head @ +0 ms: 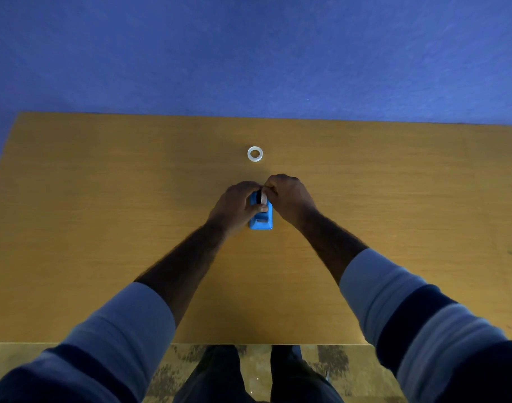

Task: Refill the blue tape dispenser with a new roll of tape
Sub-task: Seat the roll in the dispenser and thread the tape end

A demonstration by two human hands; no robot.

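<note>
Now the left hand (237, 206) grips the blue tape dispenser (262, 221) and the right hand (289, 199) pinches the roll (262, 198) atop it; beyond both hands, a white tape ring (255, 153) lies on the bench (103, 199).

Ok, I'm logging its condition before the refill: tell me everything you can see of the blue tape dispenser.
The blue tape dispenser looks like plastic, standing on the wooden table, lengthwise toward the person, a dark slotted part at its near end. A whitish roll on a black hub sits in its far end. The left hand grips its side, thumb across it; the right hand pinches the roll.
</note>
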